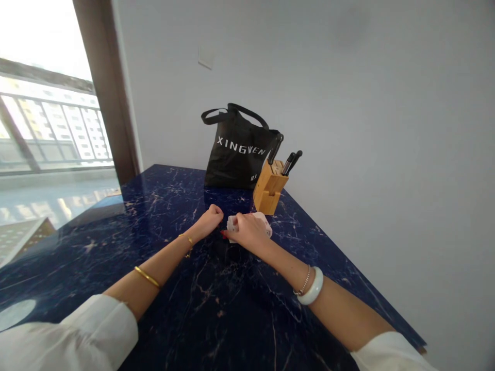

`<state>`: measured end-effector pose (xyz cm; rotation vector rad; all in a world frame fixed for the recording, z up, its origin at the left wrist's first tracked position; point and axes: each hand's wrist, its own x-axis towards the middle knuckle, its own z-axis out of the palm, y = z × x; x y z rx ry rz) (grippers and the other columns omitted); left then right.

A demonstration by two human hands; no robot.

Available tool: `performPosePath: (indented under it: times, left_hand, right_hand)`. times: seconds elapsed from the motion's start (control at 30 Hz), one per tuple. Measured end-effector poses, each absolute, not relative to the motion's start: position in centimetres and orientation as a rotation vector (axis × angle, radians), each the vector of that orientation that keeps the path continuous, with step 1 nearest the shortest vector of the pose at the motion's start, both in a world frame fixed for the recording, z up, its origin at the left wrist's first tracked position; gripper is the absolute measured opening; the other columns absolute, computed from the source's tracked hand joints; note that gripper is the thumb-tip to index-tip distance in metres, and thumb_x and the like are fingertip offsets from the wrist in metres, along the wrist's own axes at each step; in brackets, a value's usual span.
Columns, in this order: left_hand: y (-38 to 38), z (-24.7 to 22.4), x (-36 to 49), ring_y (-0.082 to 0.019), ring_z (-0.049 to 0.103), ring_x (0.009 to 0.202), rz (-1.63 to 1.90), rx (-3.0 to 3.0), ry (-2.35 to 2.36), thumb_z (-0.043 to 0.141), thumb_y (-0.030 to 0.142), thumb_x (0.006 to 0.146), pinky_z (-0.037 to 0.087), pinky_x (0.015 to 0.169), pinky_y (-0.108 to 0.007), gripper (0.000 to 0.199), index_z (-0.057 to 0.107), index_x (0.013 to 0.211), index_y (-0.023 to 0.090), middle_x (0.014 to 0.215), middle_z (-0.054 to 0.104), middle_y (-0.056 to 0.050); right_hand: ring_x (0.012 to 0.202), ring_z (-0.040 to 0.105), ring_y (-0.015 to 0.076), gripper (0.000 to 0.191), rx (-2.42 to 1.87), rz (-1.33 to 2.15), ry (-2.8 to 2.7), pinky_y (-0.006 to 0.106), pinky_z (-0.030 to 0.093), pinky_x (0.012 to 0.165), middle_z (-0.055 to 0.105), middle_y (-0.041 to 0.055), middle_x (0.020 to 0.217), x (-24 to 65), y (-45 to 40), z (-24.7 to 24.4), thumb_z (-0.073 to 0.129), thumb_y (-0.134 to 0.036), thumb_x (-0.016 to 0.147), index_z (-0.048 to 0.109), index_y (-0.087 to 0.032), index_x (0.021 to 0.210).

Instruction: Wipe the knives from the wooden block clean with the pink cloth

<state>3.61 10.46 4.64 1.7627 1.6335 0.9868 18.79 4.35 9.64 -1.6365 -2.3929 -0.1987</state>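
Note:
Near the middle of the dark blue marbled table [174, 206], my right hand [247, 230] is closed round a small white and pale pink item [263, 218]. What the item is cannot be made out, as the hand covers much of it. Just to the left, my left hand [211, 219] rests with its fingers curled together; whatever they hold, if anything, is hidden. A small gap lies between the two hands. Something small and red shows at my right fingertips.
Behind the hands stands a black bag [235, 154] with white lettering. A wooden knife block [268, 190] with several black-handled knives is beside it, just beyond my right hand. A grey wall borders the table's right side; a window is at the left.

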Motion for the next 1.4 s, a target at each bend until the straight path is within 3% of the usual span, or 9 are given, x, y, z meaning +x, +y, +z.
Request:
performPosePath:
  times: [0.23, 0.43, 0.63, 1.0, 1.13, 1.27, 1.4]
  left_hand:
    - [9.0, 6.1, 4.8, -0.017, 0.051, 0.083, 1.013, 1.996, 1.628, 0.049, 0.023, 0.063, 0.041, 0.073, -0.026, 0.028, 0.044, 0.089, 0.019, 0.074, 0.047, 0.001]
    - [8.8, 5.5, 5.4, -0.013, 0.053, 0.051, 0.655, 2.016, 1.486, 0.048, 0.020, 0.063, 0.039, 0.052, -0.022, 0.036, 0.036, 0.097, 0.020, 0.054, 0.049, 0.008]
    - [9.0, 5.8, 6.9, -0.012, 0.055, 0.050, 0.634, 2.046, 1.538, 0.045, 0.017, 0.064, 0.038, 0.049, -0.020, 0.030, 0.038, 0.093, 0.021, 0.057, 0.054, 0.006]
    - [12.4, 5.1, 15.1, -0.016, 0.060, 0.068, 0.685, 2.101, 1.551, 0.050, 0.019, 0.066, 0.041, 0.058, -0.022, 0.028, 0.044, 0.093, 0.018, 0.076, 0.062, -0.002]
    - [14.1, 5.1, 16.2, -0.022, 0.058, 0.088, 0.749, 2.066, 1.665, 0.053, 0.022, 0.066, 0.041, 0.073, -0.029, 0.040, 0.042, 0.104, 0.016, 0.096, 0.060, -0.009]
    - [16.2, 5.2, 16.0, -0.027, 0.045, 0.111, 0.837, 1.995, 1.804, 0.045, 0.036, 0.075, 0.034, 0.086, -0.037, 0.058, 0.025, 0.124, 0.013, 0.122, 0.045, -0.018]
    - [17.8, 5.3, 16.5, -0.028, 0.047, 0.110, 0.782, 2.014, 1.768, 0.039, 0.058, 0.075, 0.037, 0.083, -0.034, 0.074, 0.021, 0.129, 0.010, 0.120, 0.049, -0.020]
  right_hand:
    - [0.095, 0.045, 0.0189, 0.027, -1.638, -0.341, -2.342, 0.029, 0.032, 0.079, 0.055, 0.0059, 0.099, 23.8, 3.4, 10.7, 0.036, -0.033, 0.085, 0.055, -0.022, 0.101]
    - [0.092, 0.044, 0.0199, 0.024, -1.546, -0.287, -2.532, 0.030, 0.032, 0.076, 0.053, 0.0040, 0.102, 26.3, 2.9, 7.7, 0.044, -0.027, 0.080, 0.053, -0.024, 0.103]
    - [0.095, 0.041, 0.0209, 0.031, -1.558, -0.354, -2.499, 0.032, 0.030, 0.076, 0.053, 0.0022, 0.108, 27.8, 3.0, 7.6, 0.043, -0.021, 0.079, 0.050, -0.029, 0.109]
    - [0.099, 0.041, 0.0214, 0.035, -1.869, -0.310, -2.313, 0.033, 0.030, 0.077, 0.052, 0.0030, 0.111, 33.8, 5.7, 7.2, 0.041, -0.020, 0.079, 0.048, -0.030, 0.112]
    - [0.098, 0.041, 0.0218, 0.037, -1.884, -0.308, -2.278, 0.033, 0.030, 0.077, 0.050, 0.0037, 0.113, 34.7, 5.9, 6.9, 0.042, -0.020, 0.079, 0.047, -0.030, 0.114]
    - [0.097, 0.042, 0.0225, 0.040, -1.826, -0.291, -2.276, 0.033, 0.032, 0.076, 0.050, 0.0036, 0.113, 34.7, 5.8, 6.5, 0.043, -0.021, 0.077, 0.046, -0.029, 0.116]
    - [0.098, 0.041, 0.0227, 0.042, -1.803, -0.303, -2.283, 0.033, 0.032, 0.076, 0.047, 0.0039, 0.117, 34.8, 5.9, 6.0, 0.044, -0.023, 0.077, 0.044, -0.030, 0.118]
